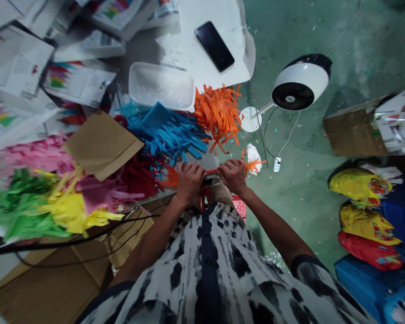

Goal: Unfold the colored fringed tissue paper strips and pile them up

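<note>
My left hand and my right hand are both closed, fingers curled, side by side above my knees. Between them they pinch a thin orange paper strip stretched from one hand to the other. More orange paper sticks out past my right hand. A heap of orange paper strips lies just beyond the hands at the table's edge, with a heap of blue strips to its left.
Piles of dark red, pink, yellow and green strips cover the table. A brown envelope, a white tray, a phone, a fan on the floor, and coloured bags at right.
</note>
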`<state>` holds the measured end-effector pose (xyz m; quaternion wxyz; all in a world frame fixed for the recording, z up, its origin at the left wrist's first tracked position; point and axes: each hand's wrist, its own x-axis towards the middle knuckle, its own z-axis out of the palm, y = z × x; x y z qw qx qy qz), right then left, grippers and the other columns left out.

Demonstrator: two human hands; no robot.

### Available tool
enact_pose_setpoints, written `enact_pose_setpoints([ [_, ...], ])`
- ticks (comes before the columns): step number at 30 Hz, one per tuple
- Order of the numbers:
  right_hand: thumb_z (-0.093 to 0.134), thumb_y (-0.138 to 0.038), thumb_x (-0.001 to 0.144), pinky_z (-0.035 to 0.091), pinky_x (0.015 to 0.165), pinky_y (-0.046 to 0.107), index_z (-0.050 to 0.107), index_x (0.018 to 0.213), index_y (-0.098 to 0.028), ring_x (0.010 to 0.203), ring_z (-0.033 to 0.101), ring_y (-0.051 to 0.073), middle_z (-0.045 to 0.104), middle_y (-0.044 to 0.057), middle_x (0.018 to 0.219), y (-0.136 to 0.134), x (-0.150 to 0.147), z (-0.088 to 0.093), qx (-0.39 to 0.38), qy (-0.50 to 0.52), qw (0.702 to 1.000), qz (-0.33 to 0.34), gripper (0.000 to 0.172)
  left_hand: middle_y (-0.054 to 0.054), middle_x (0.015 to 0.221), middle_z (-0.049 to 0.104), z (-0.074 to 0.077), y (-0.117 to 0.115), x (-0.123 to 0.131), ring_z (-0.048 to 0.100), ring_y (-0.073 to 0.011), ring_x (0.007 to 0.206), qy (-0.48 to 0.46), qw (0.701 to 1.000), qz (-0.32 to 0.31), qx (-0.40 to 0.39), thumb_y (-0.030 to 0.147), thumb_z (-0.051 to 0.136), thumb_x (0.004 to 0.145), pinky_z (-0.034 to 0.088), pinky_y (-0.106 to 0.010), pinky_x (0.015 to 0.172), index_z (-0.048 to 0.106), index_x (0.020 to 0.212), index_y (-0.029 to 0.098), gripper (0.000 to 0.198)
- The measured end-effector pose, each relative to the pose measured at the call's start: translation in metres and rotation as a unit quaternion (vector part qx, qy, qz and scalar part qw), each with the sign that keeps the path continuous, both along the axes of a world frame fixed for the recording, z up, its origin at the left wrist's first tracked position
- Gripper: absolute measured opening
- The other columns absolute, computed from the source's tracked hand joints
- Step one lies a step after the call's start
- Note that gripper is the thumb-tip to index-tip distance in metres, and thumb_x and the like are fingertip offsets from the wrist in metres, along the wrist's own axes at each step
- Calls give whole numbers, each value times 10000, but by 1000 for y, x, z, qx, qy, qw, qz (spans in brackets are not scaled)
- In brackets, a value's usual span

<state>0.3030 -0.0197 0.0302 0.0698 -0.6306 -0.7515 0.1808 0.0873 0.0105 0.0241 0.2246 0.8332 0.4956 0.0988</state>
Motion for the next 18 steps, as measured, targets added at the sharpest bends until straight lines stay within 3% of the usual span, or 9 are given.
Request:
enact_pose_setpoints([
  [7,651,-347,974,251,1038,495,729,872,-234,1174,544,315,760,73,939,6,-3,6,-35,19,996,-80,171,-113,1092,691,5,3,-2,558,-342,1153,6,999,44,-12,373,624,972,243,-646,1194,698,923,250,152],
  [15,622,-286,954,252,1031,507,681,904,-203,1183,524,338,729,124,1001,13,-11,12,-31,-40,997,-51,113,-129,1099,687,13,10,9,563,-367,1145,30,997,68,0,338,692,913,227,-699,1184,698,898,231,109],
  [18,606,-279,964,248,1045,501,670,971,-210,1155,525,322,720,121,1059,11,-13,11,-21,-40,998,-53,95,-87,1087,722,11,9,13,597,-321,1144,-11,999,29,-11,245,666,926,225,-663,1211,736,977,272,91],
])
